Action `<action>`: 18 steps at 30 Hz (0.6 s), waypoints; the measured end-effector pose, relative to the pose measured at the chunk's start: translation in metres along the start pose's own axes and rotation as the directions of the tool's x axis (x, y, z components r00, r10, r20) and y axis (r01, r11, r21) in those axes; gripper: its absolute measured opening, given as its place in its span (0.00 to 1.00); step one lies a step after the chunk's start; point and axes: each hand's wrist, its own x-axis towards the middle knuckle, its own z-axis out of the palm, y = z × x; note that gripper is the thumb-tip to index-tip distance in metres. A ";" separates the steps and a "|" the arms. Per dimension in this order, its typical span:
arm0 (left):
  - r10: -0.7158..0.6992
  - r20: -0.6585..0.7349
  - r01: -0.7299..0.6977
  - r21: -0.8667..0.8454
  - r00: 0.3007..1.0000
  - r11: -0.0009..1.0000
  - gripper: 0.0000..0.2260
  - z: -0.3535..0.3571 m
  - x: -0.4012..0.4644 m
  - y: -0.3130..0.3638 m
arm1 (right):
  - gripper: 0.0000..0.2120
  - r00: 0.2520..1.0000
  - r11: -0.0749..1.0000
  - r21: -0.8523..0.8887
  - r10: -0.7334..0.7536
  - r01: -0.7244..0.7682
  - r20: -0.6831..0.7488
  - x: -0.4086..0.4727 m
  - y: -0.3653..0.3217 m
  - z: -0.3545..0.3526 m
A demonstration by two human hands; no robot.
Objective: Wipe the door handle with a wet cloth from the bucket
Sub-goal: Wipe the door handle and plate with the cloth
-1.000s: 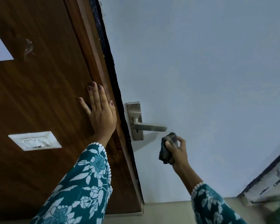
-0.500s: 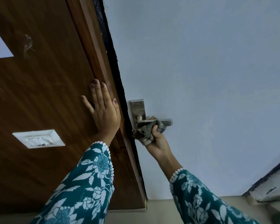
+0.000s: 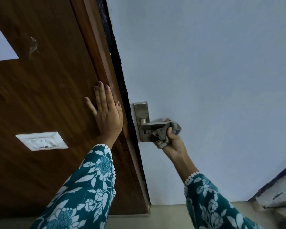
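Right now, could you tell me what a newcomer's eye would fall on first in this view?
Probably the right hand at centre, clutching a grey cloth around the outer end of the metal door handle on the pale door. Next, the left hand pressed flat on the brown wooden frame, above a white switch plate.

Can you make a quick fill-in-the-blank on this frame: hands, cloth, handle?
1. The right hand presses a bunched ____ against the lever of the door handle.
2. The left hand lies flat, fingers spread, on the brown ____ frame beside the door.
3. The white switch plate sits to the ____ of the left hand in the picture.
4. The handle's backplate is fixed to the pale ____.

Missing words: cloth; wooden; left; door
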 end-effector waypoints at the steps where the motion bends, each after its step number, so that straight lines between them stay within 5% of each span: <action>1: -0.001 -0.002 0.001 0.001 1.000 1.000 0.23 0.001 0.000 0.000 | 0.36 1.000 1.000 -0.031 0.000 0.001 0.012 0.000 -0.009 -0.006; 5: -0.004 -0.008 0.004 0.012 1.000 1.000 0.23 0.002 0.000 -0.001 | 0.24 0.995 0.959 -0.274 -0.045 0.069 0.093 -0.006 -0.050 -0.015; 8: -0.014 -0.009 0.014 0.013 1.000 1.000 0.23 0.003 -0.001 0.001 | 0.22 0.988 0.790 -0.594 -0.133 0.151 0.074 -0.020 -0.093 -0.004; 11: -0.010 -0.013 0.010 0.013 1.000 1.000 0.22 0.003 -0.001 0.001 | 0.18 0.987 0.268 -0.954 -0.122 0.135 0.105 -0.026 -0.116 0.030; 14: -0.012 -0.011 0.012 0.011 1.000 1.000 0.22 0.003 -0.001 0.001 | 0.23 0.999 -0.411 -0.910 0.022 0.054 0.049 -0.009 -0.106 0.059; 18: -0.021 -0.011 0.021 0.009 1.000 1.000 0.22 0.002 0.000 0.001 | 0.21 0.981 -0.788 -0.604 0.189 0.122 -0.050 0.009 -0.083 0.097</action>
